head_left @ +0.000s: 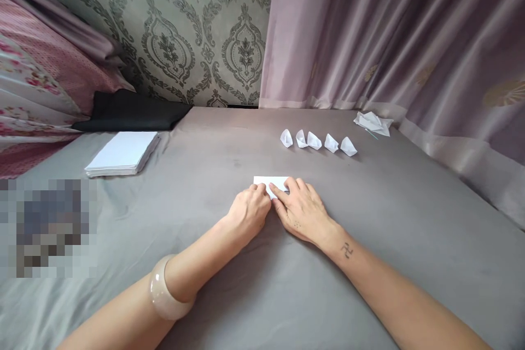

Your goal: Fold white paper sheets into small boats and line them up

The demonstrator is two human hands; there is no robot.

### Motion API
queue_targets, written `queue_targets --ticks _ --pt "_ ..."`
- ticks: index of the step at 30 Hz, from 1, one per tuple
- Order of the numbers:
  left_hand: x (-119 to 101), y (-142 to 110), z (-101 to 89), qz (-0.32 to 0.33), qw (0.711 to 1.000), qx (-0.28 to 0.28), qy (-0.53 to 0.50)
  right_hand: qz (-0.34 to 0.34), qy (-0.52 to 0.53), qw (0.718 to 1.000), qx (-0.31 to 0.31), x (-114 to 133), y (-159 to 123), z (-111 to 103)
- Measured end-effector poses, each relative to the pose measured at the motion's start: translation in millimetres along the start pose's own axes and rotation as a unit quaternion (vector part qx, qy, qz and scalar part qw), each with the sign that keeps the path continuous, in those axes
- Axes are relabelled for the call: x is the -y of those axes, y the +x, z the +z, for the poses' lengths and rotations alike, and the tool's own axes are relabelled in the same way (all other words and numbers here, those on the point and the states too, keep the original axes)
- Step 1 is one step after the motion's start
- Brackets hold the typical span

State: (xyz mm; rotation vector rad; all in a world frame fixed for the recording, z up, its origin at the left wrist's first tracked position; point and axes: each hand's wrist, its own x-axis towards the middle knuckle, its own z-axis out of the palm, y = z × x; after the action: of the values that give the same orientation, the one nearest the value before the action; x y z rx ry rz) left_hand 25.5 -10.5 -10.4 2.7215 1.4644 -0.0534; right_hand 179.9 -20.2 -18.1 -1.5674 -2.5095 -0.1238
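A small folded piece of white paper [261, 180] lies on the grey sheet in front of me, its near part covered by my hands. My left hand [250, 209] is closed at the paper's lower left corner, with the fingertips curled on it. My right hand [302, 209] lies over the right side of the paper, its fingers stretched out and apart, the index finger pressing on the surface. Both hands nearly touch at the near edge. Beyond them stand several folded white paper pieces [314, 141] in a row, shaped like little boats.
At the left is a stack of white paper [123, 151], with a black cloth [135, 112] behind it. Crumpled white paper [373, 122] sits at the far right by the purple curtain [328, 38]. A patterned wall [205, 49] closes the far side. A blurred patch covers the left edge.
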Motion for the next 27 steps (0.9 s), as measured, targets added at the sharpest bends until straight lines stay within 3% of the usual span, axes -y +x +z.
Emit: queue_targets --ticks 4,10,15,22,27 --pt "11.4 -1.4 -5.2 -0.014 0.999 -0.030 -0.030 0.020 0.024 0.999 -0.012 -8.7 -1.5 -0.1" --pt "26.0 13.1 4.7 -0.051 0.989 -0.076 -0.115 0.072 0.081 0.994 -0.026 -28.5 8.7 2.9" --pt "50.1 30.5 16.5 -0.082 0.955 -0.103 -0.266 0.118 0.200 0.973 0.008 -45.9 22.1 7.0" --pt "59.5 36.9 12.2 -0.119 0.935 -0.040 -0.331 0.034 0.260 0.964 0.048 -49.4 23.7 10.2" --pt "57.2 33.6 2.4 -0.110 0.937 -0.011 -0.332 0.021 0.267 0.961 0.075 -48.0 28.4 9.5"
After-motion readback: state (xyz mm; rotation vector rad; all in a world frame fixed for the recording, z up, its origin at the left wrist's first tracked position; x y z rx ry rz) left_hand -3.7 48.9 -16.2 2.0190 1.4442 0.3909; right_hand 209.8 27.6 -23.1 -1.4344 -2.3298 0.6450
